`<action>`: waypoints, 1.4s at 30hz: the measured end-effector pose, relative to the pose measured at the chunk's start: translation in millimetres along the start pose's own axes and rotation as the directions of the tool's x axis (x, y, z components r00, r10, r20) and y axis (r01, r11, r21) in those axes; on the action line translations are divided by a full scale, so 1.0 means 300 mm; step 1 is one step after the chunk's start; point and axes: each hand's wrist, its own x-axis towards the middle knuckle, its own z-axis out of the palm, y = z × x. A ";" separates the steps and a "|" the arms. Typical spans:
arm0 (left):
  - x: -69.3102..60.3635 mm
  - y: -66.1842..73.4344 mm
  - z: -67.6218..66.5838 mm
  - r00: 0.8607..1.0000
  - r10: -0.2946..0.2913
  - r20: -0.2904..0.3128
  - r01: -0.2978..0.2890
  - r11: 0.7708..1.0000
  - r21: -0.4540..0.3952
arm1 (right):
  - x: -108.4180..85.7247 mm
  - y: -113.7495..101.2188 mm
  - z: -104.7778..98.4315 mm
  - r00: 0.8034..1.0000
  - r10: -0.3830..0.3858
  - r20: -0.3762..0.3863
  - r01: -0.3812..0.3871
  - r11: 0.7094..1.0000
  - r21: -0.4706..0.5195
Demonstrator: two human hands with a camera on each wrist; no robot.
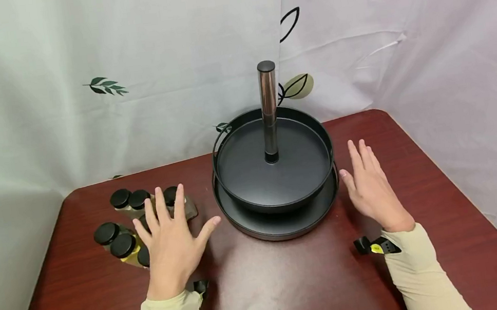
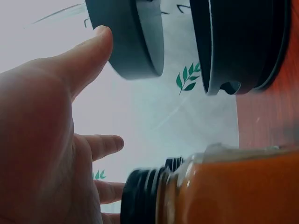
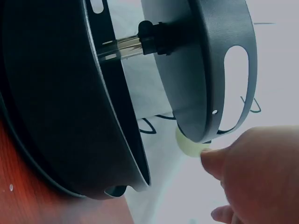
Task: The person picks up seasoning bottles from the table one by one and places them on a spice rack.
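Observation:
A black two-tier round rack (image 1: 252, 185) stands on the table, a shiny post (image 1: 269, 111) rising through its middle. My left hand (image 1: 171, 249) hovers with fingers spread over several black-lidded spice jars (image 1: 123, 246) to the rack's left. In the left wrist view, a jar of orange spice (image 2: 243, 186) lies close below the fingers; whether they touch it cannot be told. To the rack's right, my right hand (image 1: 372, 194) is held with straight fingers, gripping nothing. In the right wrist view, its thumb is near the upper tier (image 3: 224, 70), which has oval cutouts; contact is unclear.
The reddish-brown wooden table (image 1: 265, 287) has rounded back corners. A white leaf-printed curtain (image 1: 162, 57) hangs behind and along both sides, close to the back of the rack. Black straps (image 1: 378, 246) with small devices sit at both wrists.

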 end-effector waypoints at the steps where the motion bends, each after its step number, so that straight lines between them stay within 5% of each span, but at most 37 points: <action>1: -0.001 -0.003 -0.004 1.000 -0.005 -0.005 0.005 1.000 -0.005 | 0.002 0.000 -0.001 1.000 0.000 -0.005 0.000 1.000 0.014; 11: -0.016 -0.045 -0.042 0.999 -0.001 -0.037 0.000 1.000 -0.029 | 0.013 -0.002 -0.017 0.997 0.056 -0.053 -0.047 0.986 0.157; 26: -0.075 -0.174 -0.093 0.986 0.057 -0.155 -0.071 0.993 -0.092 | 0.057 -0.027 -0.006 0.986 0.094 -0.139 -0.055 0.965 0.257; 33: -0.120 -0.218 -0.101 0.978 -0.005 -0.208 -0.023 0.991 -0.130 | 0.067 -0.040 0.009 0.985 0.101 -0.138 -0.054 0.951 0.306; 36: -0.139 -0.230 -0.091 0.963 0.011 -0.268 -0.050 0.989 -0.138 | 0.068 -0.043 0.016 0.984 0.105 -0.142 -0.054 0.944 0.325; 42: -0.170 -0.259 -0.061 0.910 0.120 -0.397 -0.182 0.976 -0.122 | 0.073 -0.055 0.032 0.982 0.108 -0.154 -0.043 0.926 0.375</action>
